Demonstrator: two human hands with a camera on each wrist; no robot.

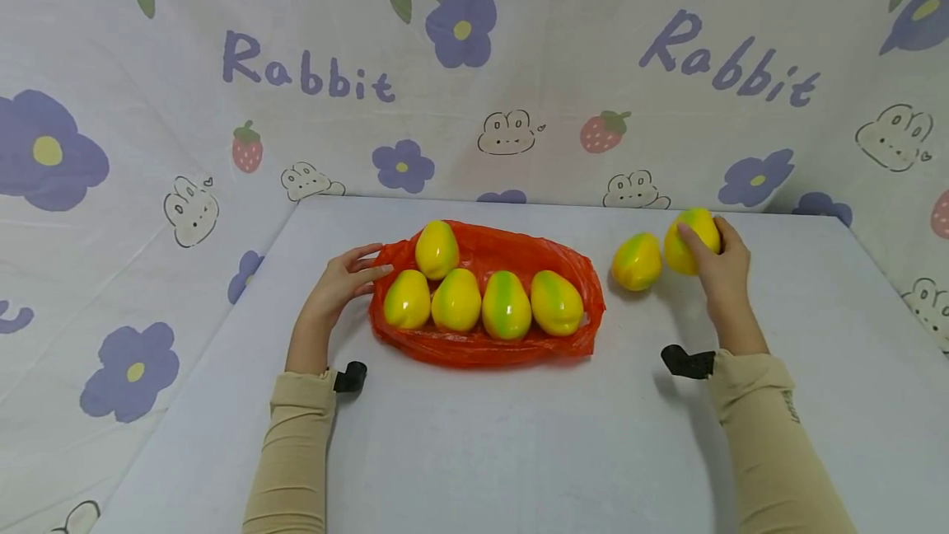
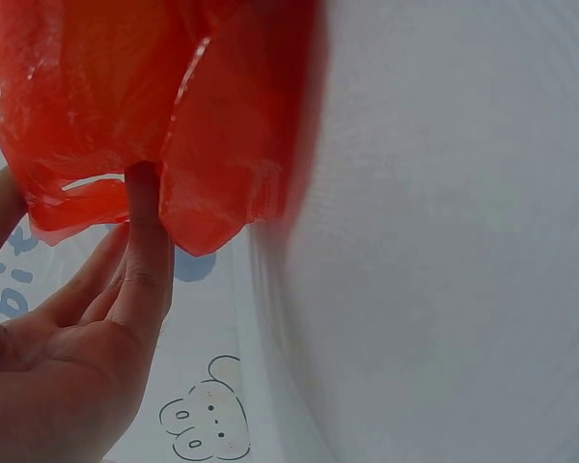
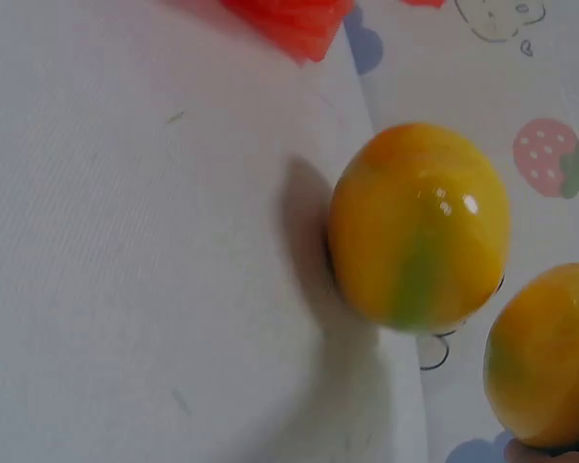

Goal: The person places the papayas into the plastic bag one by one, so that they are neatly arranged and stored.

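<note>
A red plastic bag [image 1: 489, 348] lies spread on the white table with its mouth facing up. Several glossy yellow fruits with green streaks, like mangoes or papayas, sit inside, one fruit [image 1: 437, 250] behind a front row. At the bag's left edge my left hand [image 1: 337, 287] holds the thin plastic rim; in the left wrist view its fingers [image 2: 143, 260] reach up against the plastic, fingertips partly hidden. To the right, my right hand [image 1: 722, 270] grips another yellow fruit [image 1: 695, 239] between thumb and fingers, seemingly raised off the table. Beside it rests a loose yellow fruit [image 1: 636, 262].
The white table [image 1: 504, 452] runs up to a patterned cloth backdrop [image 1: 534, 39] with flowers, rabbits and lettering. A dark wrist mount [image 1: 685, 362] sticks out from the right cuff, and a similar mount [image 1: 351, 377] from the left cuff.
</note>
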